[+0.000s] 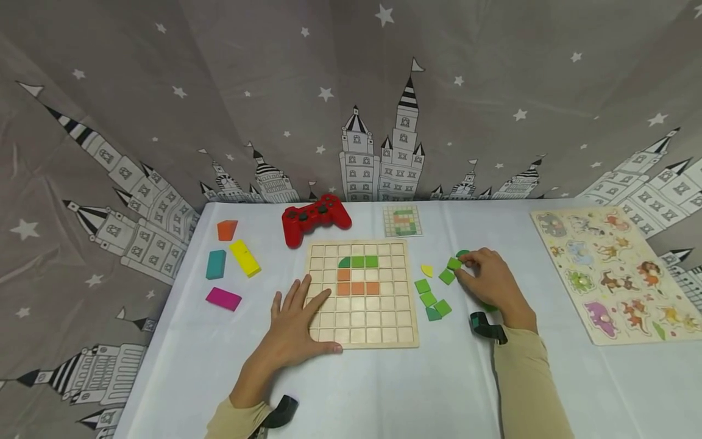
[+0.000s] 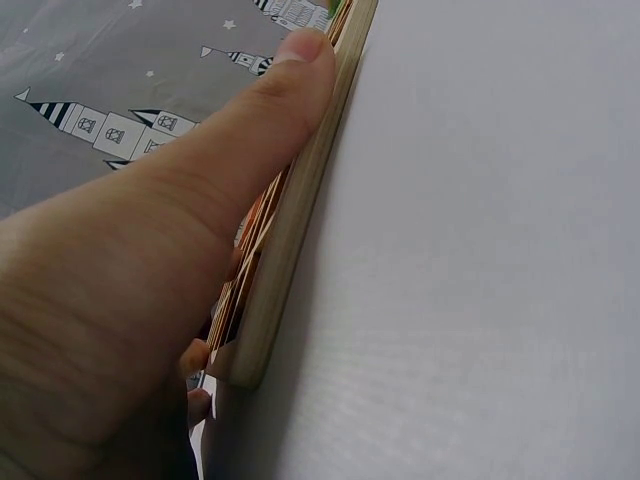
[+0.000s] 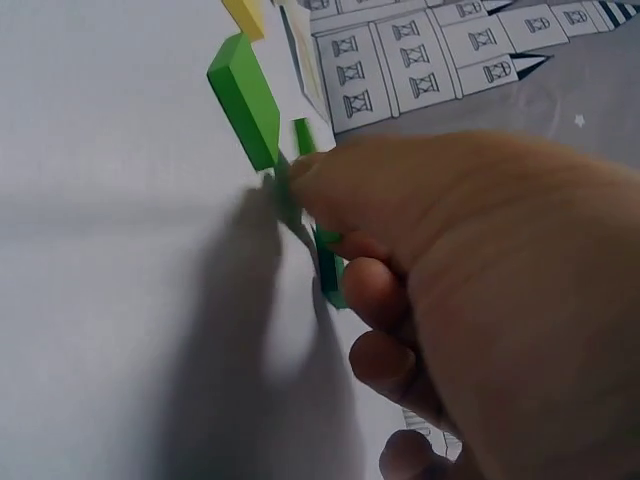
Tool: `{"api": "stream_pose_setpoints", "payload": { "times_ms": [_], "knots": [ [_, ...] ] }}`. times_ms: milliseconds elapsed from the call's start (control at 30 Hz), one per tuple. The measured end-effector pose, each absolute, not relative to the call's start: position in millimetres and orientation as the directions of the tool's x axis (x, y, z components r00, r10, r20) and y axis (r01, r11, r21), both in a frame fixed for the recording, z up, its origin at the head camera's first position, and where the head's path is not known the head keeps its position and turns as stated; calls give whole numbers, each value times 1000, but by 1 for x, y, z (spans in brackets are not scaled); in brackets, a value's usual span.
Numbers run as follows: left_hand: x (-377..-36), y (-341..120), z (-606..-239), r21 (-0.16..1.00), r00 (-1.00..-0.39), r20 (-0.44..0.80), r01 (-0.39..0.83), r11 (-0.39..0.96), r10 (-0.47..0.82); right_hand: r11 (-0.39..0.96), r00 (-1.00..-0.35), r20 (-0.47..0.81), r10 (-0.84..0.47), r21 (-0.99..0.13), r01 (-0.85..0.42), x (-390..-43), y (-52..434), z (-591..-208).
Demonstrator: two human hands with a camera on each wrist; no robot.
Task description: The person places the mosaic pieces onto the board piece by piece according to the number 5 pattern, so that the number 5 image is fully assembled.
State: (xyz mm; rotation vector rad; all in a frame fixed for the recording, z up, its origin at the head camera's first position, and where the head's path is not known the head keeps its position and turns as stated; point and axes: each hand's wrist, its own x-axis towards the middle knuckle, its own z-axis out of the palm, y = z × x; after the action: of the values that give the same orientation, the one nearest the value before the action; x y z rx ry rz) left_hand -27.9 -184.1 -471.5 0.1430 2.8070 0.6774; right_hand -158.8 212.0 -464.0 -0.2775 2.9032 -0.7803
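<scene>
My left hand [image 1: 296, 323] rests spread over the left edge of a wooden grid board [image 1: 389, 335], fingers on the squares. In the left wrist view its thumb [image 2: 290, 90] lies along the board's rim. The board holds green tiles [image 1: 364, 261] and orange tiles [image 1: 358, 288]. My right hand [image 1: 488, 280] is low over loose green pieces on the right, thumb and index finger close together beside a green tile [image 1: 454, 263]. A blurred bit of green shows by those fingertips in the right wrist view; I cannot tell whether they pinch it. Another green tile [image 3: 245, 100] stands out nearby.
A pattern card [image 1: 403, 221] lies behind the board, with a red game controller [image 1: 315, 219] to its left. Coloured blocks [image 1: 244, 258] are at the left. An animal puzzle board [image 1: 620, 274] lies far right. A yellow piece [image 1: 426, 270] lies near several green tiles [image 1: 428, 299].
</scene>
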Motion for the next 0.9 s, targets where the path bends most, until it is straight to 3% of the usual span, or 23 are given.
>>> {"api": "stream_pose_setpoints", "payload": {
  "times_ms": [233,567,900],
  "knots": [
    [-30,-184,-473,472,-970,-182,57,880,160,817,-976,-23,-216,-551,-168,-160,188,-460],
    [-28,-183,-472,472,-969,-193,47,881,155,750,-932,-2,-363,-594,-290,-165,120,-451],
    [-28,-185,-471,468,-968,-197,49,883,158,804,-919,-42,-393,-501,-321,-168,87,-462]
  ]
}}
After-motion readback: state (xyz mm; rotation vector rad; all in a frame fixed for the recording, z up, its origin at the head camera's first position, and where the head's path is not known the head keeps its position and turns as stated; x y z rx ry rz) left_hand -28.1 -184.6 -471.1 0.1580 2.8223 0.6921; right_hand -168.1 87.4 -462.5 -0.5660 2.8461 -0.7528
